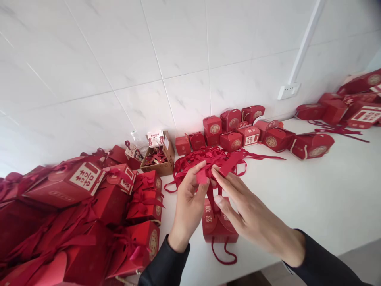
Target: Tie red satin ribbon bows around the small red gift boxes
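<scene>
A red ribbon (pixel 203 176) is pinched between the thumb and fingers of my left hand (pixel 190 202), bent into a short loop. My right hand (pixel 247 206) is at the same ribbon; its fingers press on a wide length of it that runs up to the right, with the thumb set lower. Below both hands, a small red gift box (pixel 220 230) with pale characters stands on the table. Ribbon strands hang down to its top, and a dark red cord handle lies at its near side. My right hand partly hides the box.
A heap of red ribbons (pixel 186 163) lies just behind my hands. Red boxes with bows (pixel 86 198) are piled at left, beside an open cardboard box (pixel 162 169). More red boxes (pixel 230 141) line the tiled wall. Another pile of boxes (pixel 335 109) stands far right on the white table (pixel 297 190).
</scene>
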`<state>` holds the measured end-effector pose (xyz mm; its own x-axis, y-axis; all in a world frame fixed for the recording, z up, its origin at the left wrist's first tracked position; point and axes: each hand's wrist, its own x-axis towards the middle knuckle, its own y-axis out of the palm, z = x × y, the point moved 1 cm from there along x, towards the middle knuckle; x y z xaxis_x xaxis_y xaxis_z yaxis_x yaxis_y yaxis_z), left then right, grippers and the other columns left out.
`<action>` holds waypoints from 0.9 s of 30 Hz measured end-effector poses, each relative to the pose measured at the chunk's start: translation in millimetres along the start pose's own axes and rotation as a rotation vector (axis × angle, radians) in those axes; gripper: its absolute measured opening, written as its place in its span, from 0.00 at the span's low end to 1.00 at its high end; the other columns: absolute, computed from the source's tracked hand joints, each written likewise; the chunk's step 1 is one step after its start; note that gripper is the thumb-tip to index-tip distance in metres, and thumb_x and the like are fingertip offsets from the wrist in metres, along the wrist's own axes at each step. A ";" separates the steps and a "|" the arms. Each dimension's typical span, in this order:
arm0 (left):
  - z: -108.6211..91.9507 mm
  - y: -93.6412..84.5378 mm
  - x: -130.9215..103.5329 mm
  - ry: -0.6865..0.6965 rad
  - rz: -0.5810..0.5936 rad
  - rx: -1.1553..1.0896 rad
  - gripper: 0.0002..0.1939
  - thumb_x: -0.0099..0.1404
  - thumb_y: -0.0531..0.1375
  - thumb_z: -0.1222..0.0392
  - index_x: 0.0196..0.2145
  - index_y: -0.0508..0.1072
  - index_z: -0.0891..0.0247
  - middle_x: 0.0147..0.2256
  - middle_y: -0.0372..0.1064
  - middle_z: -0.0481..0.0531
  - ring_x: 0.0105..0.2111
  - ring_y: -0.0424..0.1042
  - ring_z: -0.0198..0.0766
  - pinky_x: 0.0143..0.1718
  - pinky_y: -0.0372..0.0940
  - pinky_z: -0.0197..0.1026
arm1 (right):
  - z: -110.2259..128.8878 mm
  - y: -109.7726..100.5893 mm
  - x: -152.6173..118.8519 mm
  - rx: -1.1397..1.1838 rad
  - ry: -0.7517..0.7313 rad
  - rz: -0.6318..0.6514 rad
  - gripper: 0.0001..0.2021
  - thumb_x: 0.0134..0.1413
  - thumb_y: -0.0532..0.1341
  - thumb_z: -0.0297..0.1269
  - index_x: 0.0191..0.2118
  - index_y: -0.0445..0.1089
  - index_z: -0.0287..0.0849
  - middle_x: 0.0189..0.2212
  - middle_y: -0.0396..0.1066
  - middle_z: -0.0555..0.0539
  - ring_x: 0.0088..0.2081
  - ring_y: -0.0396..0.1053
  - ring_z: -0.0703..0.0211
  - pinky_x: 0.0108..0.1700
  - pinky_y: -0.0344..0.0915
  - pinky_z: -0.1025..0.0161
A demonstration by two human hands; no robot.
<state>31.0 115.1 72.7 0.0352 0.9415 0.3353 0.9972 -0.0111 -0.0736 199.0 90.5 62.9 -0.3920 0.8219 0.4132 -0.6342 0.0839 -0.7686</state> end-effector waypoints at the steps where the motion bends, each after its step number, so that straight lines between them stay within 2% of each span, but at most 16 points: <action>1: -2.4 -0.2 0.8 0.021 -0.008 0.016 0.17 0.73 0.60 0.54 0.58 0.73 0.53 0.52 0.76 0.52 0.52 0.75 0.42 0.56 0.67 0.45 | -0.2 -0.9 0.5 -0.006 0.000 0.000 0.31 0.77 0.45 0.48 0.77 0.42 0.43 0.75 0.44 0.46 0.74 0.44 0.43 0.70 0.56 0.38; 3: -6.3 0.1 2.5 0.064 -0.033 0.040 0.14 0.72 0.61 0.55 0.54 0.76 0.52 0.56 0.74 0.51 0.58 0.71 0.43 0.61 0.64 0.46 | 0.9 -3.6 2.6 -0.006 -0.006 0.003 0.31 0.77 0.45 0.48 0.77 0.42 0.43 0.75 0.44 0.46 0.74 0.43 0.43 0.69 0.57 0.38; 5: -5.2 1.1 3.7 0.049 -0.058 0.045 0.12 0.71 0.62 0.55 0.51 0.78 0.54 0.55 0.75 0.51 0.59 0.71 0.44 0.63 0.62 0.47 | 2.3 -7.5 6.0 0.012 -0.018 0.001 0.31 0.76 0.45 0.48 0.77 0.45 0.40 0.74 0.46 0.44 0.74 0.44 0.43 0.70 0.56 0.39; 7: 4.3 1.3 2.3 -0.092 -0.082 0.014 0.13 0.71 0.62 0.52 0.50 0.78 0.56 0.54 0.76 0.53 0.59 0.71 0.46 0.65 0.60 0.49 | 0.2 -11.4 9.2 0.060 0.013 -0.006 0.31 0.76 0.45 0.49 0.75 0.50 0.39 0.73 0.52 0.42 0.73 0.49 0.43 0.70 0.56 0.40; 10: 28.6 -1.7 -11.3 -0.389 -0.070 -0.039 0.20 0.72 0.58 0.44 0.47 0.79 0.61 0.51 0.78 0.59 0.56 0.73 0.53 0.64 0.60 0.59 | -15.7 -12.5 7.6 0.168 0.214 0.042 0.30 0.75 0.47 0.52 0.71 0.59 0.40 0.67 0.63 0.38 0.68 0.61 0.42 0.67 0.60 0.41; 12: 41.4 -5.9 -28.0 -0.498 -0.040 -0.051 0.25 0.72 0.56 0.40 0.48 0.79 0.62 0.52 0.77 0.62 0.58 0.72 0.56 0.63 0.60 0.62 | -30.8 -8.1 -1.1 0.218 0.353 0.120 0.30 0.74 0.47 0.54 0.71 0.60 0.42 0.64 0.68 0.37 0.64 0.66 0.40 0.64 0.64 0.40; 14: 46.2 -10.0 -46.6 -0.550 0.001 -0.070 0.26 0.71 0.57 0.38 0.54 0.77 0.60 0.59 0.72 0.61 0.63 0.67 0.56 0.66 0.58 0.60 | -42.5 -1.5 -15.5 0.245 0.438 0.169 0.30 0.74 0.47 0.55 0.71 0.58 0.45 0.64 0.69 0.37 0.63 0.68 0.38 0.60 0.69 0.40; 15: 45.6 -11.3 -55.2 -0.552 0.048 -0.072 0.28 0.69 0.59 0.39 0.59 0.73 0.58 0.63 0.68 0.60 0.66 0.63 0.56 0.67 0.57 0.59 | -45.5 1.6 -23.6 0.246 0.457 0.167 0.30 0.73 0.48 0.55 0.71 0.57 0.45 0.64 0.69 0.38 0.62 0.69 0.38 0.58 0.70 0.41; 17: 41.5 -12.3 -69.2 -0.492 0.166 -0.023 0.38 0.65 0.66 0.42 0.68 0.61 0.55 0.68 0.60 0.59 0.69 0.57 0.56 0.69 0.54 0.59 | -44.5 5.9 -38.6 0.202 0.441 0.099 0.28 0.73 0.50 0.53 0.70 0.57 0.46 0.63 0.69 0.37 0.61 0.69 0.38 0.58 0.70 0.42; 19: 38.0 -11.2 -78.3 -0.389 0.269 0.083 0.50 0.61 0.70 0.47 0.72 0.49 0.54 0.69 0.55 0.61 0.70 0.54 0.56 0.70 0.51 0.61 | -36.0 6.5 -48.8 0.095 0.347 -0.021 0.24 0.72 0.52 0.49 0.66 0.61 0.45 0.59 0.70 0.37 0.60 0.68 0.38 0.59 0.68 0.40; 20: 37.5 -10.3 -81.2 -0.338 0.286 0.143 0.52 0.60 0.71 0.49 0.72 0.46 0.54 0.69 0.54 0.62 0.70 0.55 0.57 0.70 0.51 0.62 | -30.4 5.8 -51.5 0.040 0.285 -0.076 0.20 0.72 0.53 0.47 0.62 0.64 0.45 0.56 0.71 0.37 0.59 0.68 0.38 0.58 0.67 0.40; 21: 38.0 -9.2 -83.2 -0.299 0.287 0.195 0.51 0.60 0.71 0.51 0.72 0.47 0.54 0.68 0.55 0.62 0.69 0.56 0.57 0.69 0.52 0.62 | -24.6 5.0 -52.5 0.004 0.224 -0.106 0.16 0.72 0.54 0.45 0.57 0.67 0.46 0.52 0.71 0.38 0.56 0.68 0.39 0.57 0.67 0.42; 23: 41.0 -7.3 -85.5 -0.248 0.263 0.257 0.46 0.62 0.70 0.54 0.70 0.50 0.54 0.65 0.56 0.61 0.67 0.58 0.55 0.68 0.54 0.61 | -15.1 4.4 -50.7 0.004 0.126 -0.079 0.08 0.73 0.54 0.40 0.49 0.68 0.46 0.45 0.70 0.41 0.50 0.69 0.44 0.52 0.69 0.46; 27: 47.2 -5.2 -88.6 -0.175 0.274 0.280 0.40 0.63 0.69 0.56 0.68 0.55 0.51 0.65 0.55 0.58 0.68 0.56 0.51 0.69 0.55 0.57 | -7.7 9.0 -42.5 0.079 0.068 0.074 0.04 0.72 0.55 0.32 0.45 0.66 0.46 0.40 0.67 0.45 0.42 0.70 0.51 0.45 0.69 0.52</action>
<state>19.6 47.6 -1.0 0.2608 0.9596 0.1055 0.8953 -0.1996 -0.3982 215.1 60.7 34.7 -0.3950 0.8609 0.3207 -0.6570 -0.0207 -0.7536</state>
